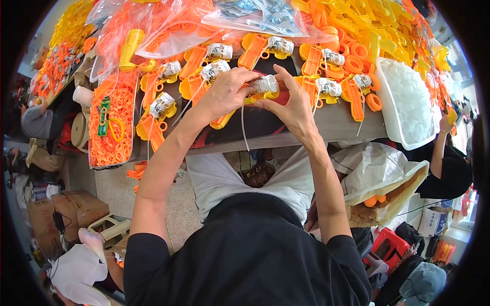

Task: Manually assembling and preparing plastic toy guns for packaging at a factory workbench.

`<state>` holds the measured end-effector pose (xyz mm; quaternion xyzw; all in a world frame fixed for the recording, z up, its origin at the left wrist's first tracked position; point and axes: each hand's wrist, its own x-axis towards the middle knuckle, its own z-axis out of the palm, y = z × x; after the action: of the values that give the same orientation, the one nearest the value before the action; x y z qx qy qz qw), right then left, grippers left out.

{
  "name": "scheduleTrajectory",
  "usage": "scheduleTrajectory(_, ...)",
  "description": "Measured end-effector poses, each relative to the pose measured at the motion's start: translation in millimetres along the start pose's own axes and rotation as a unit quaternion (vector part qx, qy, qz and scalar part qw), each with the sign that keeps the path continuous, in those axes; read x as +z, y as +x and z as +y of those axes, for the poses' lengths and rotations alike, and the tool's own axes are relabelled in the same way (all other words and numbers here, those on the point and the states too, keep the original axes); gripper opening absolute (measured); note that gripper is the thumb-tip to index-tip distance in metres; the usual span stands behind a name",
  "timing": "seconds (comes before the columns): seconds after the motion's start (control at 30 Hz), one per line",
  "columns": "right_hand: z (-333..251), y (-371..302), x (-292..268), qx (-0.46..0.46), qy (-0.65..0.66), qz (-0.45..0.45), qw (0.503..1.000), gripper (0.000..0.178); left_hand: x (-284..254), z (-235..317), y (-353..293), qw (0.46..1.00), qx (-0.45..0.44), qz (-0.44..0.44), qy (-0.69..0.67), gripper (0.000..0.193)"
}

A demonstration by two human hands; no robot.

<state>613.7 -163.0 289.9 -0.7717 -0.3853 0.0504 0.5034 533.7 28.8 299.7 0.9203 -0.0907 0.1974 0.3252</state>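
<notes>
A half-built toy gun (266,84), with a white geared motor unit in a yellow and orange shell, is held between my hands over the near edge of the table. My left hand (228,94) grips its left side with fingers and thumb. Around its right side curve the thumb and forefinger of my right hand (293,106). A thin white tube (245,130) dangles below it. More half-built orange and yellow toy guns lie in rows either side, such as one at left (162,104) and one at right (326,87).
An orange-filled tray of small rings (109,140) stands left, a green tool with a yellow loop on top. At right is a white bin (384,115) of translucent pieces. Plastic bags (168,30) and yellow parts (377,23) heap behind. A woven sack (377,171) hangs near my right arm.
</notes>
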Motion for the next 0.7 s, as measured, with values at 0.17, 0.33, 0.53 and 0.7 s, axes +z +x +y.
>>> scheduleTrajectory(0.17, 0, -2, 1, 0.020, 0.041, -0.009, 0.999, 0.091, 5, -2, -3, 1.000, 0.008, 0.002, 0.018, 0.033)
scheduleTrajectory(0.33, -19, 1, 7, -0.031, -0.021, 0.014, 0.999, 0.095, -16, -5, -7, 0.996, -0.028, -0.013, -0.086, 0.033)
scheduleTrajectory(0.53, -21, 3, 10, -0.048, -0.046, 0.015, 0.998, 0.092, -24, -3, -9, 0.989, -0.071, -0.057, -0.115, 0.034)
scheduleTrajectory(0.7, -31, 4, 11, -0.005, -0.057, 0.005, 0.998, 0.090, -18, -5, -12, 0.993, -0.055, -0.036, -0.097, 0.033)
